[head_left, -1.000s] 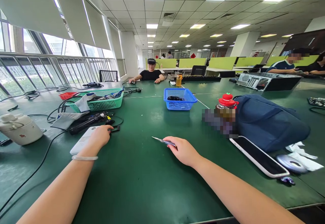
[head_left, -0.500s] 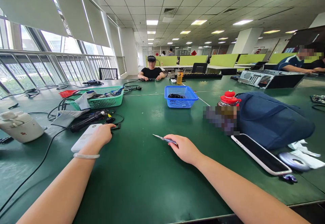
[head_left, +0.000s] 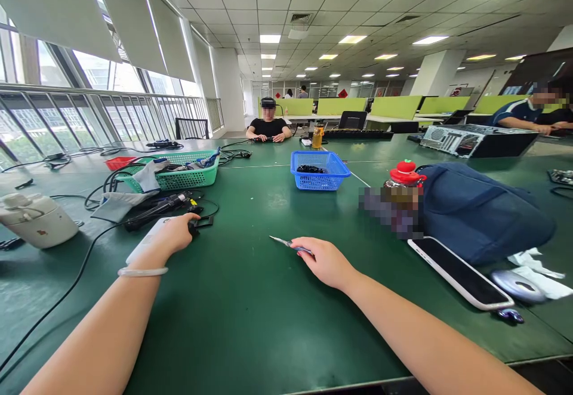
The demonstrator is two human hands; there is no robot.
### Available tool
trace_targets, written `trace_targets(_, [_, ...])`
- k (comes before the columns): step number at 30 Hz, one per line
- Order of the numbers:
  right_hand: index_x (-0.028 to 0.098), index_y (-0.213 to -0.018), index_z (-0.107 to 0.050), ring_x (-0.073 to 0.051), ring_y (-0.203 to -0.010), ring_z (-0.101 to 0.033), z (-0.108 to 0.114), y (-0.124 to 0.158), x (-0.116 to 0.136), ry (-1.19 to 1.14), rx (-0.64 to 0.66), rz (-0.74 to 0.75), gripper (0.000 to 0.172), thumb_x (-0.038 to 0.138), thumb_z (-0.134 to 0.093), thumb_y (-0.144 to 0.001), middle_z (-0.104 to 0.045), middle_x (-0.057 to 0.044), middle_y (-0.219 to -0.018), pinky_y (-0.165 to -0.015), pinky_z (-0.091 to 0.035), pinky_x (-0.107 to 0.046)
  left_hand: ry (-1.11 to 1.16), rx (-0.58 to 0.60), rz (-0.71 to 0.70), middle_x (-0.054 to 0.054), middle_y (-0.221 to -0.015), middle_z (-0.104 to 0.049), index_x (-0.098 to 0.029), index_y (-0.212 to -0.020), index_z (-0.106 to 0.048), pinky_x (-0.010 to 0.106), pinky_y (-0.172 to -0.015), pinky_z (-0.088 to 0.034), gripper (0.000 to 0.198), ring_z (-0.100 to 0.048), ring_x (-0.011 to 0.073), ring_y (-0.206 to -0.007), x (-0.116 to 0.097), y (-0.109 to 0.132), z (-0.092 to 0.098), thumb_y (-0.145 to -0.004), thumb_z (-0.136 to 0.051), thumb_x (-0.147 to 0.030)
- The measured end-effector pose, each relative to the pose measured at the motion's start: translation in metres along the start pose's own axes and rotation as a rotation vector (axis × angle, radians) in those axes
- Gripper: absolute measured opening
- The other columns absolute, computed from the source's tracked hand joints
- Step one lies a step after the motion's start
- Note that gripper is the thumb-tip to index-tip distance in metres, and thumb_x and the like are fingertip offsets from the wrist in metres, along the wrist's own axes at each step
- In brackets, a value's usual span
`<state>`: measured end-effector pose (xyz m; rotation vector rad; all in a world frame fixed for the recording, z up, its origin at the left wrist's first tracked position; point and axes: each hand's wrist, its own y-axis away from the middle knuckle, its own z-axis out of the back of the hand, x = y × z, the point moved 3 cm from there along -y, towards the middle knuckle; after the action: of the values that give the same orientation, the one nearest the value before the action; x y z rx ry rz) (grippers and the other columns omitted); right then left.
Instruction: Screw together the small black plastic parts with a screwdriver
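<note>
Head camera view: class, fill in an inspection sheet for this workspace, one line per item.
Surface: green table, matte.
Job's things: tweezers in the right hand; small black part at the left hand, over a white device.
Clutter: blue basket, green basket, phone, navy bag, red-lidded jar, white kettle.
Grippers: right closed on tweezers; left's grip unclear.
Cables: black cables at left.
Surroundings: open office, seated people.

Green table (head_left: 250, 311): left hand (head_left: 172, 235) rested on white device (head_left: 145, 241); right hand (head_left: 326, 262) held tweezers (head_left: 286, 243); blue basket (head_left: 319, 171) beyond.
</note>
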<state>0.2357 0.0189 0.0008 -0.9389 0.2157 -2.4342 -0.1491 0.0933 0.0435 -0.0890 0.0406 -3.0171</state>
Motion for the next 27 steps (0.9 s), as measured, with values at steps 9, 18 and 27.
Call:
trace_targets(9, [0.027,-0.108,-0.069,-0.02,-0.107,-0.067,0.001,-0.001,0.0,-0.005,-0.004,0.017,0.031,0.012,-0.048,-0.09,-0.07,-0.001,-0.121,-0.098,-0.053,-0.041,0.031,-0.023,-0.027,0.007,-0.102,-0.076,-0.026,-0.126,-0.066,0.028,-0.079,-0.049,0.05,-0.07,0.0263,-0.095,0.021,-0.015,-0.015,-0.077,-0.058,-0.024])
trace_targets(18, [0.026,-0.109,-0.068,-0.02,-0.107,-0.067,0.002,0.0,0.001,-0.012,0.006,0.011,0.031,0.012,-0.048,-0.091,-0.069,0.0,-0.122,-0.097,-0.053,-0.04,0.035,-0.008,-0.004,0.007,-0.105,-0.075,-0.026,-0.123,-0.066,0.032,-0.081,-0.05,0.043,-0.068,0.0286,-0.1,0.015,-0.01,-0.005,-0.082,-0.057,-0.024])
trace_targets(27, [0.028,-0.11,-0.069,-0.02,-0.106,-0.067,0.001,-0.001,0.0,-0.012,-0.002,0.02,0.032,0.013,-0.048,-0.091,-0.07,0.0,-0.12,-0.096,-0.054,-0.04,-0.013,-0.017,-0.046,0.008,-0.103,-0.075,-0.025,-0.124,-0.066,0.032,-0.087,-0.05,0.044,-0.068,0.0277,-0.101,0.019,-0.012,-0.01,-0.082,-0.057,-0.021])
